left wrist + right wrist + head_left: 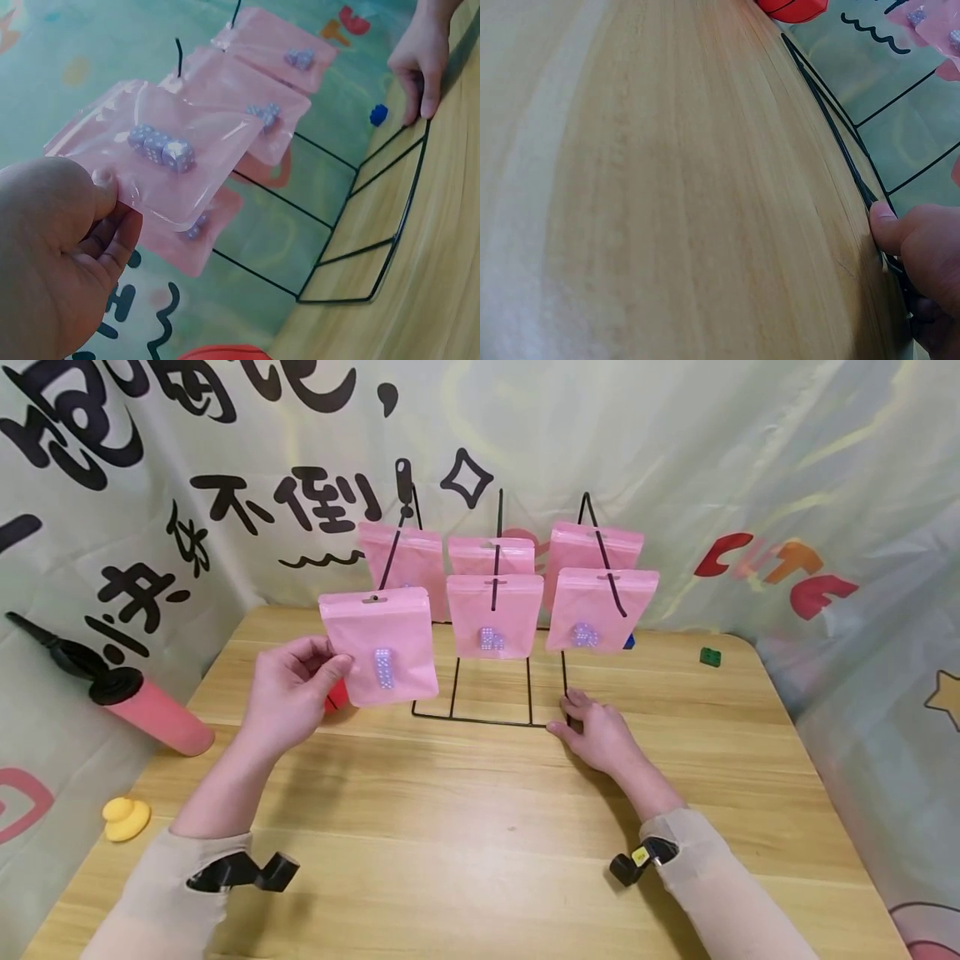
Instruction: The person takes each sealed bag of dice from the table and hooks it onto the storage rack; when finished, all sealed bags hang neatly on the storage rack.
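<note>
My left hand (288, 697) pinches the left edge of a pink zip bag (408, 652) with light purple dice (384, 668) in it. The bag's hanging slot is right at the tip of the left prong of a black wire display rack (491, 722). Two more bags, a middle one (465, 610) and a right one (630, 602), hang on the other front prongs, with further pink bags behind. At the front right corner of the rack's base, my right hand (600, 735) grips the wire between thumb and fingers (930, 247).
A red object (337, 696) lies partly hidden behind the left hand. To the left are a pink bottle with a black top (161, 714) and a yellow rubber duck (126, 819). A green block (710, 657) and a blue piece (379, 115) lie toward the back right.
</note>
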Tool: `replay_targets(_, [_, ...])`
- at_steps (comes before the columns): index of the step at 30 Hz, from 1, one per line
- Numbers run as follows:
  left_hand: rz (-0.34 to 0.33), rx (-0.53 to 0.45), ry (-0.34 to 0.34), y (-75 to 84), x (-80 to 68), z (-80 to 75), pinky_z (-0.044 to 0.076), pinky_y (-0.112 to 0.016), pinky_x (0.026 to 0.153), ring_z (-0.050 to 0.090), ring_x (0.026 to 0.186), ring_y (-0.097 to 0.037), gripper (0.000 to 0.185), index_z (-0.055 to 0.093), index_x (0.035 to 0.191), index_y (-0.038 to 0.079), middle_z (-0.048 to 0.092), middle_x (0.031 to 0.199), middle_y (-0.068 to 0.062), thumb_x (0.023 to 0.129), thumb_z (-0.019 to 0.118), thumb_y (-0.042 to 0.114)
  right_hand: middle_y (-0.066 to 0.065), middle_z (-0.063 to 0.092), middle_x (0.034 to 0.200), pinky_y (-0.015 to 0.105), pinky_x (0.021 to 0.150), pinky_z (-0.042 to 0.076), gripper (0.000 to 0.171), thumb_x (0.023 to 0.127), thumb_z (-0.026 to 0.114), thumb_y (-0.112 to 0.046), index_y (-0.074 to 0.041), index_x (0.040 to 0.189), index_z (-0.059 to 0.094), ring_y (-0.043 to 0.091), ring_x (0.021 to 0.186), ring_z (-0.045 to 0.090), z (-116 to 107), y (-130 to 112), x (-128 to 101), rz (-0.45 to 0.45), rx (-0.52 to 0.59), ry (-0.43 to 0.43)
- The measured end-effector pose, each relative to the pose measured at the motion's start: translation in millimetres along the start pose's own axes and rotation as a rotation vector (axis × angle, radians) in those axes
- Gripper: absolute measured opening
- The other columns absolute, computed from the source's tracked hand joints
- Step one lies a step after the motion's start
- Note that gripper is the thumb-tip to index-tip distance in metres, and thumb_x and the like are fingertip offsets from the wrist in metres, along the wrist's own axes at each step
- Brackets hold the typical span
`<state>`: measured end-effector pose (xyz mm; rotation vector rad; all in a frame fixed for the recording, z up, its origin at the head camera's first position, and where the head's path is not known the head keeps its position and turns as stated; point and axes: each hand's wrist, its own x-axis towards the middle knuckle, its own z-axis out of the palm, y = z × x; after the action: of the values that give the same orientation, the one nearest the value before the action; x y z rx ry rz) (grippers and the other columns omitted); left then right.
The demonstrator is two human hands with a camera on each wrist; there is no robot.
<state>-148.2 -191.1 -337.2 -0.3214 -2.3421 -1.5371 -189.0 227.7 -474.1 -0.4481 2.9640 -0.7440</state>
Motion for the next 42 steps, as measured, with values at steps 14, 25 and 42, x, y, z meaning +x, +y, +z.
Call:
replay_targets(14, [-0.043,0.069,-0.017,-15.4,18.7,0.5,0.051,-0.017,0.063,0.06,0.074,-0.016,0.012,0.074,0.103,-0.007,0.07,0.092,-0.016,0.1,0.074,0.005,0.027,0.045,0.157,0.058,0.117,0.038,0.062,0.104,0.071,-0.036,0.006,0.146,0.057,0.044,0.147,0.041,-1,-1,-1,-0.009,0.001,0.004])
replay_targets(25, [-0.059,0.06,-0.026,-25.6,41.5,6.7,0.051,-0.017,0.068,0.061,0.078,-0.019,0.015,0.074,0.108,-0.007,0.071,0.095,-0.015,0.101,0.072,0.007,0.027,0.045,0.157,0.058,0.117,0.038,0.062,0.103,0.071,-0.037,0.006,0.146,0.058,0.044,0.147,0.042,-2,-1,-1,-0.004,0.003,0.002])
replay_targets(42, [-0.091,0.056,-0.012,-25.7,58.0,11.5,0.053,-0.019,0.07,0.064,0.078,-0.014,0.017,0.073,0.107,-0.006,0.071,0.095,-0.014,0.102,0.073,0.01,0.027,0.045,0.158,0.058,0.118,0.038,0.062,0.103,0.071,-0.037,0.006,0.146,0.057,0.044,0.148,0.041,-3,-3,-1,-0.001,0.0,-0.005])
